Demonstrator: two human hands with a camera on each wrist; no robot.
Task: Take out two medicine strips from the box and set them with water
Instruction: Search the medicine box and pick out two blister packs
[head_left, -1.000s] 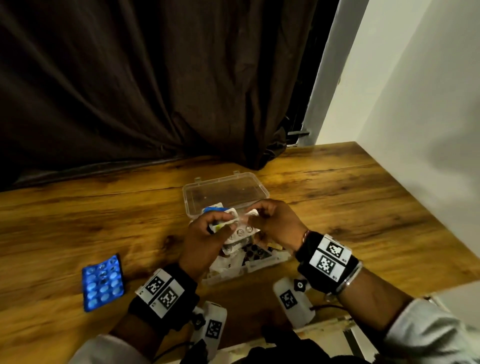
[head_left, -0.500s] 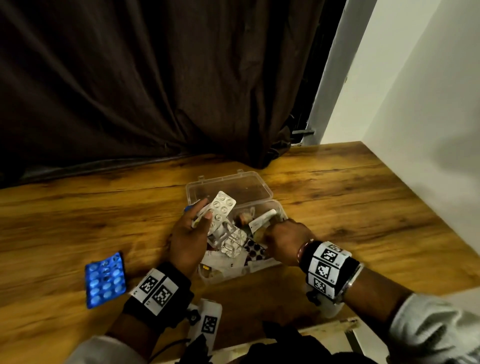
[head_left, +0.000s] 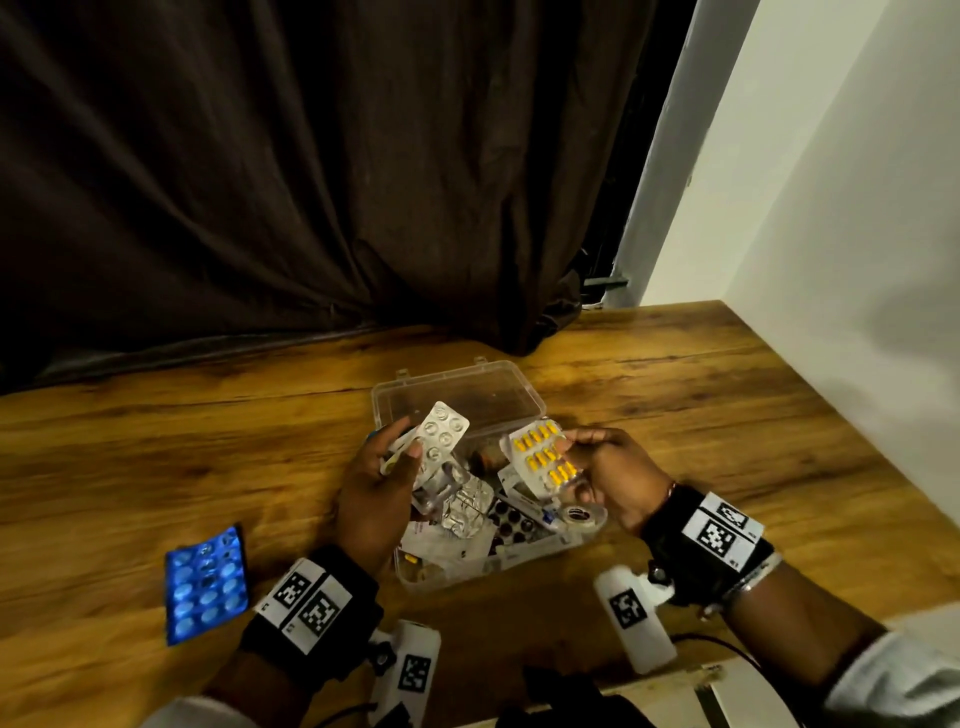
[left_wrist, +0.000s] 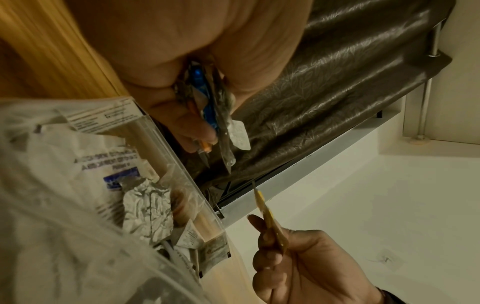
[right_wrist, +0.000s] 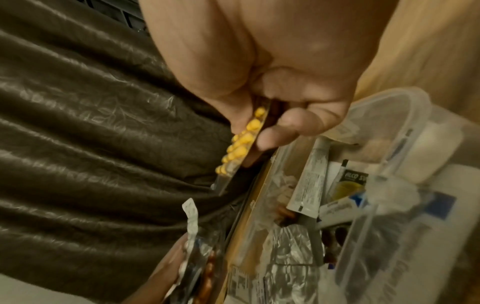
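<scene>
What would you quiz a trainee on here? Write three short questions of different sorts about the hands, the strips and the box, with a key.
1. True or false: the right hand pinches a strip of yellow capsules.
2. Multiple choice: where does the blue strip lie? A. inside the clear box B. on the wooden table, to the left of the left hand C. in the right hand
3. Fill in: the left hand holds several strips, and the front one is a ____ blister strip.

Key: 1 true; 2 B; 3 silver.
</scene>
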